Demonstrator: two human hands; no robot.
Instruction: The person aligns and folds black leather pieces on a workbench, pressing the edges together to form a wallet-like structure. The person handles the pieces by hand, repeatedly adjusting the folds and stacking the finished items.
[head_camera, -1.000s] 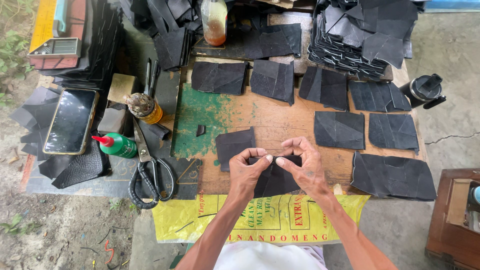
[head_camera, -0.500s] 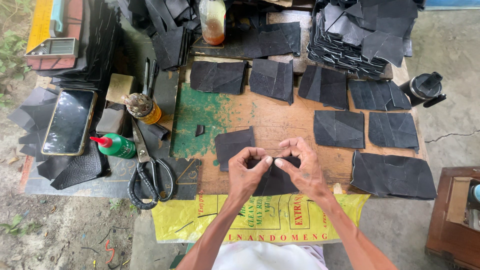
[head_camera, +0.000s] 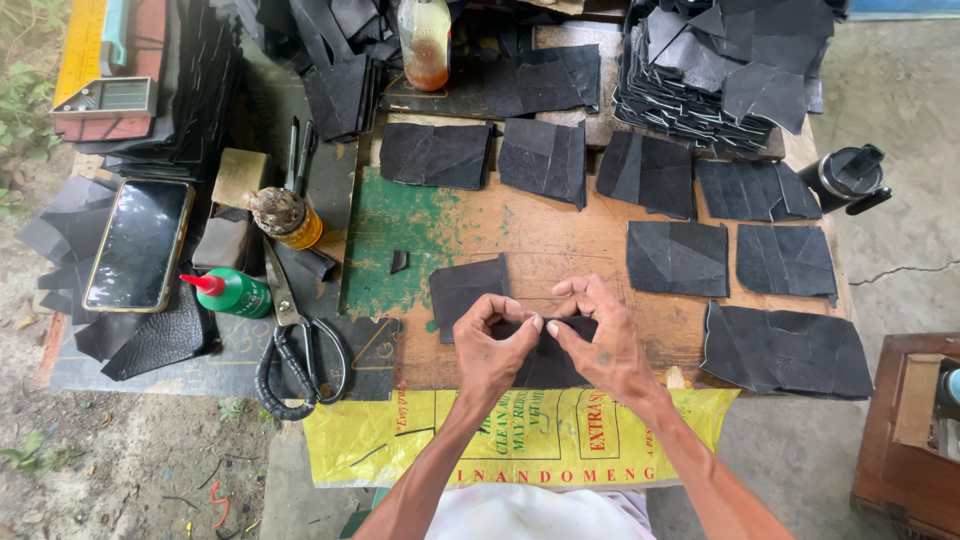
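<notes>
Both hands pinch one black leather piece at lower centre of the table.

We see the left hand and right hand meeting fingertip to fingertip, each grip clenched on the upper edge of the black leather piece, which lies flat on the wooden table; thumbs under, forefingers over, likely to press a fold along that edge. A second dark piece sits just left, touching it. Finished-looking panels lie spread apart right of centre, perhaps so they stay separate. Scissors, a green glue bottle and a phone rest at left, within reach. A stack of cut pieces fills upper right.
</notes>
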